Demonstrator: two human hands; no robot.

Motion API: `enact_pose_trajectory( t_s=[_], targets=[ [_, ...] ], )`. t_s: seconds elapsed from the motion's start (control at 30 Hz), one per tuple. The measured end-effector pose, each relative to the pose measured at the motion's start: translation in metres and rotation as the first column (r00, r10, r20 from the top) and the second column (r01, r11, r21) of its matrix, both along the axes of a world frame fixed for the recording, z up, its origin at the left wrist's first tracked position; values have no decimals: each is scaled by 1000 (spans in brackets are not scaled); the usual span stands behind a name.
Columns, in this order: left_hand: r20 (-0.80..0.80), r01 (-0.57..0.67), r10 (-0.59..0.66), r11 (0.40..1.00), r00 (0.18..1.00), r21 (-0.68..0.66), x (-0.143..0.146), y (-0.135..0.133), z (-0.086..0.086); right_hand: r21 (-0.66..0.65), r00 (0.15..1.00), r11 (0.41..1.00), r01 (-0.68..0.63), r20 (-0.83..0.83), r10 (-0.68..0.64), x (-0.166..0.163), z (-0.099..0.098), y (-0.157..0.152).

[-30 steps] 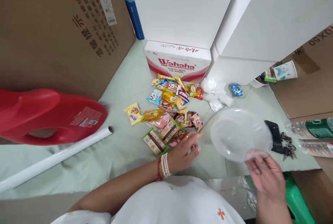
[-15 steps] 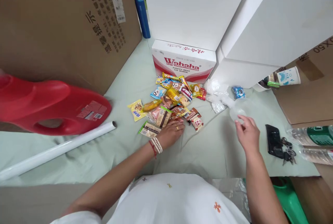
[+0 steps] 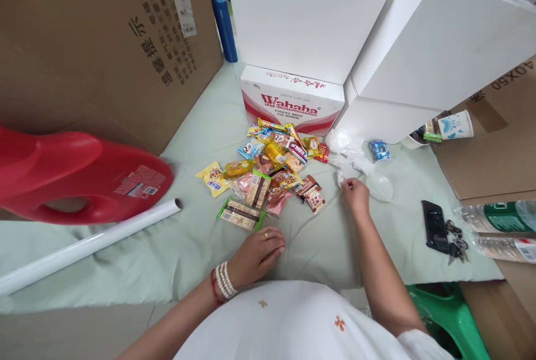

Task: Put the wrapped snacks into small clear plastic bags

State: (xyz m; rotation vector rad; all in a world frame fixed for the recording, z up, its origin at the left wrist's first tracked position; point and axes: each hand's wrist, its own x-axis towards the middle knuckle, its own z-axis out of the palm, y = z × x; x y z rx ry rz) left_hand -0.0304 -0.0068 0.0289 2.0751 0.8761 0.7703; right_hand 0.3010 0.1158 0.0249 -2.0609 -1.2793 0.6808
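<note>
The right hand (image 3: pixel 355 195) pinched a clear plastic bag (image 3: pixel 349 173) beside the empty clear bowl (image 3: pixel 379 186). The left hand (image 3: pixel 257 254) rested loosely curled, holding nothing, near the snack packets (image 3: pixel 272 173) on the cloth (image 3: pixel 188 243).

Clear plastic bags (image 3: pixel 349 166), crumpled, beside snack pile (image 3: pixel 272 167)
</note>
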Motion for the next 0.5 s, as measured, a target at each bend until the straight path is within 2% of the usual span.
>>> enact_pose_trajectory(
  t_s=[0.07, 0.1, 0.13, 0.17, 0.23, 0.27, 0.3, 0.33, 0.4, 0.43, 0.5],
  targets=[
    [74, -41, 51, 991, 996, -125, -4, -5, 2, 2, 991, 1000, -25, -128, 25, -4, 1, -31],
    [96, -57, 75, 982, 993, -180, -4, -5, 4, 1, 964, 999, -40, -263, 39, -8, 2, -48],
    [107, -70, 96, 972, 990, -223, -1, -3, 6, -3, 895, 999, -52, -443, 45, -12, 4, -66],
    [114, -84, 115, 965, 987, -249, 4, 0, 7, -17, 770, 998, -60, -636, 36, -17, 5, -83],
    [120, -114, 148, 961, 982, -251, 20, 9, 8, -73, 420, 995, -71, -907, -36, -29, 8, -113],
    [129, -120, 154, 964, 980, -236, 31, 15, 7, -109, 281, 991, -78, -956, -83, -35, 10, -124],
    [133, -107, 137, 971, 982, -212, 43, 21, 6, -143, 212, 986, -88, -970, -121, -41, 11, -132],
    [145, -72, 99, 981, 984, -182, 54, 26, 4, -165, 180, 982, -93, -973, -147, -46, 13, -138],
    [178, 20, 10, 986, 984, -165, 75, 34, 0, -176, 169, 981, -82, -973, -160, -55, 18, -145],
    [189, 34, 1, 983, 982, -180, 83, 36, -2, -164, 184, 984, -63, -971, -150, -58, 20, -146],
    [194, -15, 63, 971, 979, -240, 91, 37, -4, -101, 246, 995, -20, -965, -93, -62, 24, -148]
  ],
)
